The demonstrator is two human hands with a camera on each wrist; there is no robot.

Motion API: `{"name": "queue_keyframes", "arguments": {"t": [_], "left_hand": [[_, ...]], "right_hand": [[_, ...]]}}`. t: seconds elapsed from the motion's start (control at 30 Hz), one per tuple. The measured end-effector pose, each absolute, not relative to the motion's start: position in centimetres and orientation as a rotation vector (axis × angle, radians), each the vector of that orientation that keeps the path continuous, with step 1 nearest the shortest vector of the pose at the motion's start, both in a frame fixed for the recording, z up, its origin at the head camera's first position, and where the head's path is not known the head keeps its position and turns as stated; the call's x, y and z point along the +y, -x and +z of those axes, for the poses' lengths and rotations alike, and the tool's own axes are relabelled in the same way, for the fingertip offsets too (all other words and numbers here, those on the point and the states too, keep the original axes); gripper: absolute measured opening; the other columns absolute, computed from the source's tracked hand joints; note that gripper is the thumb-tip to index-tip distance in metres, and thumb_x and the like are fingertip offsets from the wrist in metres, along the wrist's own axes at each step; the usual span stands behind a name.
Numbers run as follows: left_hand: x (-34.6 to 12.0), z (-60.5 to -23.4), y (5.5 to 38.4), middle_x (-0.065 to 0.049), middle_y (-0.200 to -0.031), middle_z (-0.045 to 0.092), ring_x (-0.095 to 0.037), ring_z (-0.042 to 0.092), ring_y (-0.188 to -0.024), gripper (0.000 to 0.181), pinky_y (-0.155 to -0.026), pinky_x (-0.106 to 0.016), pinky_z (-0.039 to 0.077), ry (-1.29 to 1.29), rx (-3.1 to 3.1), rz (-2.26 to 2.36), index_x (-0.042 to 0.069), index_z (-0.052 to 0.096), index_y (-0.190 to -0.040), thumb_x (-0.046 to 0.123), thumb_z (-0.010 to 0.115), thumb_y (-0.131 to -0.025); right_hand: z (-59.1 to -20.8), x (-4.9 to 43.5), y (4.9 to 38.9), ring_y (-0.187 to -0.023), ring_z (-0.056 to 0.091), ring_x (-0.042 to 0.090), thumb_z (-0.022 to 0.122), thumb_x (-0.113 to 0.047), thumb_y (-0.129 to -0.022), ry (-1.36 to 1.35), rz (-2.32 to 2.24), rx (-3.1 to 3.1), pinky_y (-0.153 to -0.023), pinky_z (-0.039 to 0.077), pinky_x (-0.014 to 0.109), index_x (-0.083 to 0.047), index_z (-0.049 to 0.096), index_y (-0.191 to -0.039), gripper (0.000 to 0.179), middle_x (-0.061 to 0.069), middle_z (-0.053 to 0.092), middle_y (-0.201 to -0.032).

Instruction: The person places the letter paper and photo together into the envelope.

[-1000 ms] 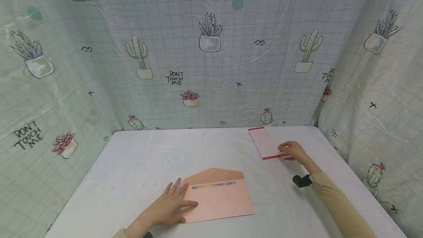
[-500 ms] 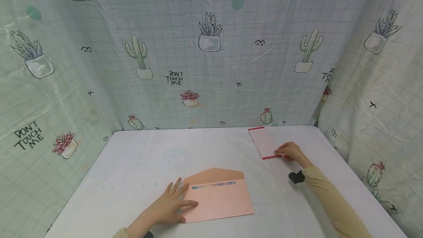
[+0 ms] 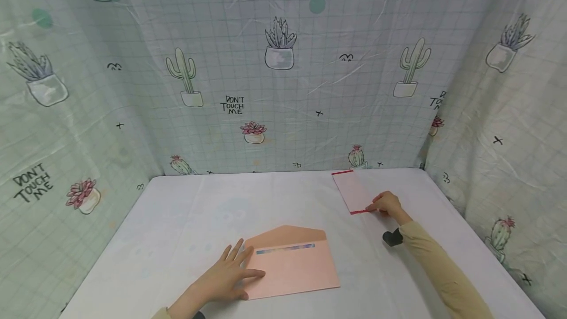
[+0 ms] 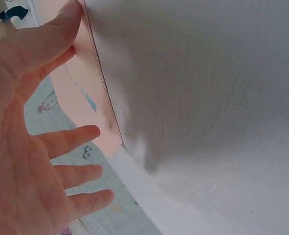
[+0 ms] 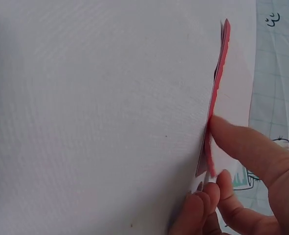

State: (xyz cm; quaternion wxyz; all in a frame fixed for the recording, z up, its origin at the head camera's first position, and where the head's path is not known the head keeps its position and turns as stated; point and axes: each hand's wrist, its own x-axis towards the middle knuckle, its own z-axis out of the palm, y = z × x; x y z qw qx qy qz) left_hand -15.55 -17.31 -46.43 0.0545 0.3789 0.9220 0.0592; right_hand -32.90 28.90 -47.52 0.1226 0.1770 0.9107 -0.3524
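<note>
A peach envelope (image 3: 292,270) lies on the table with its flap open and a blue-purple strip below the flap. My left hand (image 3: 223,275) rests with spread fingers over its left edge; in the left wrist view the thumb (image 4: 61,29) is at the envelope's near edge. Farther back on the right lies a pale pink folded card (image 3: 352,191) with red bands along its short ends. My right hand (image 3: 387,204) pinches the card's near right corner. In the right wrist view its thumb (image 5: 242,142) presses on the red band (image 5: 218,83), and the other fingers curl below.
A white cloth covers the table (image 3: 199,206). Cactus-printed curtains (image 3: 310,82) enclose the back and both sides. A black strap piece (image 3: 392,238) hangs at the right sleeve (image 3: 434,260).
My right hand has moved slightly left and closed its fingers on the card's corner. The left hand, envelope and card have stayed in place.
</note>
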Motion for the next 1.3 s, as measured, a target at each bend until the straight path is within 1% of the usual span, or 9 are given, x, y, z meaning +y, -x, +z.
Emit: {"name": "queue_keyframes", "arguments": {"t": [0.1,0.23,0.3,0.43,0.57,0.8,0.97,1.2,1.3], "left_hand": [[-17.3,-46.5,15.5,-0.023,-0.14,0.034,-0.051,0.018,-0.129,0.052,-0.096,-0.064,0.026,-1.163,2.805,0.172,0.034,0.052,-0.123,0.043,0.064,-0.073],[-17.4,-46.5,15.5,-0.023,-0.14,0.033,-0.051,0.018,-0.129,0.052,-0.096,-0.064,0.027,-1.167,2.807,0.163,0.035,0.052,-0.123,0.043,0.064,-0.073],[-17.4,-46.5,15.6,-0.023,-0.14,0.033,-0.051,0.018,-0.129,0.052,-0.096,-0.064,0.027,-1.165,2.807,0.16,0.035,0.052,-0.123,0.043,0.064,-0.073],[-17.3,-46.5,15.6,-0.023,-0.14,0.032,-0.051,0.017,-0.13,0.052,-0.096,-0.064,0.026,-1.16,2.805,0.154,0.035,0.052,-0.123,0.043,0.064,-0.073],[-17.3,-46.4,15.6,-0.023,-0.141,0.032,-0.051,0.017,-0.13,0.053,-0.096,-0.063,0.026,-1.154,2.805,0.143,0.035,0.052,-0.123,0.044,0.064,-0.073],[-17.3,-46.4,15.5,-0.023,-0.141,0.032,-0.05,0.018,-0.13,0.052,-0.096,-0.063,0.027,-1.145,2.81,0.135,0.035,0.052,-0.123,0.042,0.065,-0.073],[-17.2,-46.3,15.4,-0.023,-0.14,0.032,-0.051,0.018,-0.13,0.052,-0.096,-0.063,0.027,-1.141,2.812,0.134,0.035,0.052,-0.123,0.042,0.065,-0.073],[-17.2,-46.2,15.4,-0.023,-0.141,0.032,-0.05,0.017,-0.13,0.052,-0.096,-0.063,0.026,-1.139,2.81,0.146,0.034,0.052,-0.123,0.042,0.065,-0.073],[-17.2,-46.3,15.4,-0.023,-0.14,0.032,-0.051,0.018,-0.13,0.052,-0.096,-0.064,0.027,-1.149,2.814,0.151,0.034,0.052,-0.123,0.041,0.066,-0.073]], "right_hand": [[-47.7,29.2,32.9,-0.058,0.046,0.013,0.074,-0.017,-0.067,-0.524,-1.086,2.644,-0.049,0.043,0.022,0.004,0.058,-0.095,0.039,0.004,0.052,-0.071],[-47.7,29.9,33.1,-0.059,0.049,0.014,0.073,-0.015,-0.067,-0.514,-1.119,2.648,-0.051,0.044,0.022,0.006,0.063,-0.092,0.034,0.005,0.059,-0.07],[-47.6,30.3,33.2,-0.06,0.05,0.013,0.074,-0.016,-0.067,-0.525,-1.139,2.635,-0.053,0.043,0.021,0.006,0.065,-0.091,0.033,0.003,0.061,-0.067],[-47.4,30.7,33.5,-0.058,0.052,0.01,0.073,-0.015,-0.069,-0.549,-1.245,2.527,-0.053,0.045,0.02,0.008,0.064,-0.096,0.036,-0.003,0.06,-0.06],[-47.4,30.7,33.7,-0.052,0.052,0.006,0.071,-0.013,-0.071,-0.59,-1.325,2.423,-0.052,0.046,0.018,0.008,0.061,-0.103,0.04,-0.005,0.058,-0.057],[-47.4,30.3,33.6,-0.051,0.048,0.006,0.068,-0.016,-0.077,-0.661,-1.311,2.365,-0.053,0.045,0.016,0.004,0.058,-0.112,0.042,-0.003,0.054,-0.063],[-47.0,30.1,32.7,-0.054,0.05,0.006,0.064,-0.015,-0.08,-0.62,-1.414,2.326,-0.055,0.046,0.016,0.005,0.053,-0.117,0.043,-0.003,0.058,-0.069],[-46.8,30.8,31.1,-0.069,0.056,0.01,0.059,-0.013,-0.084,-0.432,-1.642,2.207,-0.065,0.051,0.023,0.006,0.037,-0.129,0.052,-0.005,0.062,-0.077],[-46.6,31.3,30.5,-0.078,0.057,0.009,0.056,-0.016,-0.086,-0.323,-1.681,2.189,-0.072,0.051,0.024,0.005,0.032,-0.133,0.056,-0.004,0.061,-0.088]]}}
